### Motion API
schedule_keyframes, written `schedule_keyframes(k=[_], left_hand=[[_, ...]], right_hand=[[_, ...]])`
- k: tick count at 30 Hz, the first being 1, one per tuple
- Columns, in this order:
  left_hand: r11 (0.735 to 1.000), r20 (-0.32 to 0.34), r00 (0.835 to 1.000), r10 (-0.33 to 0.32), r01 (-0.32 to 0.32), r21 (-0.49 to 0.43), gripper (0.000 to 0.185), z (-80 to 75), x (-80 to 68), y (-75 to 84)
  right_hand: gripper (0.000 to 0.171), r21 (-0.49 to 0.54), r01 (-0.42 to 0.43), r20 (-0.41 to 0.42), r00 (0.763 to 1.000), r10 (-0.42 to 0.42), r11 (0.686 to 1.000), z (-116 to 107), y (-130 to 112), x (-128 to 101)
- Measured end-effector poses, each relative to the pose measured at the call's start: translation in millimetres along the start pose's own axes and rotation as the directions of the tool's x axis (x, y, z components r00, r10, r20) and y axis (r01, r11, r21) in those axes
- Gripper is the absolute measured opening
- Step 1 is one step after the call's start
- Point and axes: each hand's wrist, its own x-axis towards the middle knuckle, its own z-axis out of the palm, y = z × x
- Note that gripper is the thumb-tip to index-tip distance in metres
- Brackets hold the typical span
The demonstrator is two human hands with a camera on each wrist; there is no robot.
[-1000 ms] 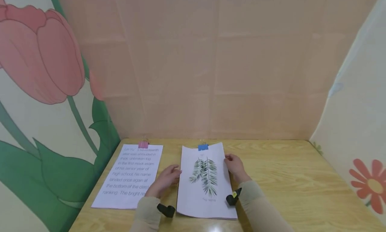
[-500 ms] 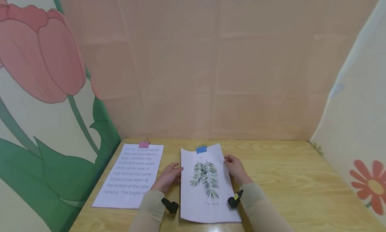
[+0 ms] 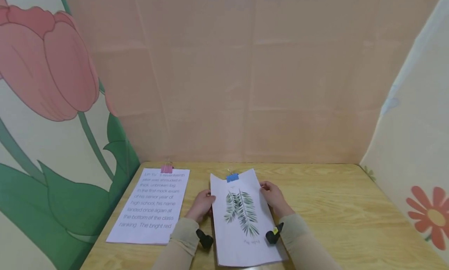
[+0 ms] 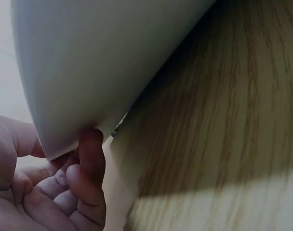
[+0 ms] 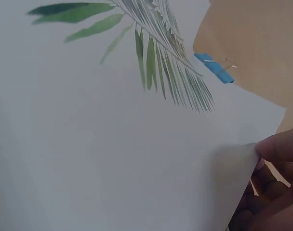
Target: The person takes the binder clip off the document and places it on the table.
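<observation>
A stack of white paper (image 3: 235, 235) printed with green palm leaves is held between both hands, its top edge bowed. A blue binder clip (image 3: 232, 178) grips the middle of that edge. On the left side my left hand (image 3: 201, 205) pinches the stack, thumb on top; the left wrist view shows its curled fingers (image 4: 91, 149) against the underside, raised off the wood there. My right hand (image 3: 275, 198) pinches the opposite side near the upper corner, and in the right wrist view the thumb (image 5: 276, 146) lies over the paper's edge.
Left of the stack lies a second sheaf of printed text (image 3: 151, 207) under a pink binder clip (image 3: 167, 168). Both are on a wood-grain table (image 3: 336, 215). A pinkish cloth backdrop (image 3: 245, 86) rises at the far edge, with flower-patterned panels at both sides.
The palm-leaf stack has come nearer to me and turned slightly, its lower end swinging right. My left hand has moved right and now grips its edge; my right hand has stayed nearly in place.
</observation>
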Motion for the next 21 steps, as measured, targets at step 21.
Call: schedule_keyframes(k=[21], left_hand=[[0.986,-0.18,0.983,0.043,-0.013,0.165,0.005,2.6,10.5,-4.2]], right_hand=[[0.031,-0.029,-0.004,0.018,1.0,0.005,1.0,-2.7,0.5,-2.0]])
